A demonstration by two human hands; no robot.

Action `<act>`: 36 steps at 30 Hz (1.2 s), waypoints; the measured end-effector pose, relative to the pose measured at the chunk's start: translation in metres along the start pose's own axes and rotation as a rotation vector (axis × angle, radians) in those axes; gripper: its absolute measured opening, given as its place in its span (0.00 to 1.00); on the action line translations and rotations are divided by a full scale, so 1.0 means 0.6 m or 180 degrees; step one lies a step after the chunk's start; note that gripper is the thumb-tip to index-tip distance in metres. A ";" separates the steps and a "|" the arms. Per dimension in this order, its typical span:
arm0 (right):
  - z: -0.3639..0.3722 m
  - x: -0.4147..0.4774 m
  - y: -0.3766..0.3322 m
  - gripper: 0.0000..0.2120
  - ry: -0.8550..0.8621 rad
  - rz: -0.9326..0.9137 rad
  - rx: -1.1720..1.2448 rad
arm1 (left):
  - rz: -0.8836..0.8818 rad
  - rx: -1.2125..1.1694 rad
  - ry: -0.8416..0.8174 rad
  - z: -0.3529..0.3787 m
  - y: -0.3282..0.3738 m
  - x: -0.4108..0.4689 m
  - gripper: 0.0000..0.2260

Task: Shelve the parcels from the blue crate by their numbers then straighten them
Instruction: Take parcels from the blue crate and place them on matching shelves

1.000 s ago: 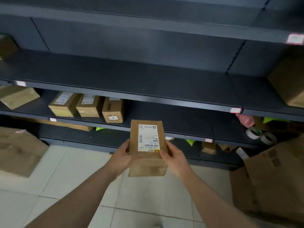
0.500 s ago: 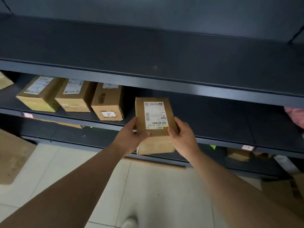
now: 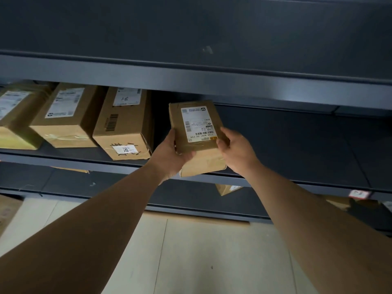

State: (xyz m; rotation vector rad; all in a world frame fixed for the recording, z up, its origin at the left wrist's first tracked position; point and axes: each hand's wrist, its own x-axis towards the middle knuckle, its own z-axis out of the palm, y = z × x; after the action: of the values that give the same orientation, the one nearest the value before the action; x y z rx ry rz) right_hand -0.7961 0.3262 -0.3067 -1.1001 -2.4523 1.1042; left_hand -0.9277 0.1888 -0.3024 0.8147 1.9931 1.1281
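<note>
Currently I hold the labelled parcel (image 3: 197,128) from both sides: left hand (image 3: 169,154) and right hand (image 3: 236,150) each have fingers curled round an edge, keeping the label up so the number can be read. The parcel is at the front lip of the middle shelf (image 3: 297,149), beside the box marked 01 (image 3: 124,134), probably its slot.

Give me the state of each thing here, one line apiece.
held parcel, gripped from both sides at the shelf front, label up
left hand, holds the parcel's left edge
right hand, holds its right edge
three boxes, resting on the shelf, left of the parcel
</note>
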 end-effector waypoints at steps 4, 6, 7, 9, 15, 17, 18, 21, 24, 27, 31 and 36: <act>0.013 0.028 0.009 0.23 -0.0040 -0.0034 -0.0159 | -0.0008 0.0127 0.0058 0.003 -0.015 0.031 0.32; 0.017 0.038 0.013 0.23 -0.0030 -0.0059 -0.0245 | 0.0009 0.0122 0.0089 0.006 -0.022 0.044 0.32; 0.017 0.043 0.014 0.23 -0.0019 -0.0046 -0.0276 | 0.0033 0.0114 0.0108 0.008 -0.024 0.050 0.33; 0.017 0.052 0.017 0.23 0.0008 -0.0018 -0.0315 | 0.0048 0.0102 0.0156 0.010 -0.026 0.063 0.34; 0.015 0.065 0.007 0.22 0.0240 -0.0005 -0.0634 | 0.0184 0.0726 0.0555 0.018 -0.005 0.072 0.23; 0.012 0.055 0.004 0.18 0.0441 -0.0114 -0.0769 | 0.0152 0.0993 0.0757 0.023 0.004 0.065 0.21; 0.008 0.047 0.004 0.17 0.0525 -0.0194 -0.0860 | 0.0120 0.1128 0.0845 0.026 0.008 0.058 0.20; -0.013 0.006 0.007 0.17 0.0557 -0.0431 -0.1214 | 0.0176 0.1863 0.0978 0.032 0.025 0.019 0.20; -0.051 -0.051 0.003 0.19 0.0488 -0.0614 -0.1480 | 0.0365 0.2732 0.0833 0.041 0.058 -0.038 0.19; -0.100 -0.121 -0.008 0.20 0.0418 -0.0637 -0.1571 | 0.0550 0.3210 0.0647 0.057 0.110 -0.104 0.18; -0.176 -0.225 -0.025 0.20 0.0386 -0.0613 -0.1701 | 0.0880 0.3420 0.0468 0.089 0.199 -0.188 0.17; -0.264 -0.359 -0.047 0.17 0.0748 -0.0515 -0.1786 | 0.1381 0.3432 0.0292 0.134 0.291 -0.295 0.17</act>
State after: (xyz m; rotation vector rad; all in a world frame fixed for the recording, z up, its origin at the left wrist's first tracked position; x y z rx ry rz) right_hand -0.5869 0.2452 -0.1590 -1.0630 -2.6580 0.2167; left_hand -0.7318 0.1597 -0.1319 1.8068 2.5441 0.1777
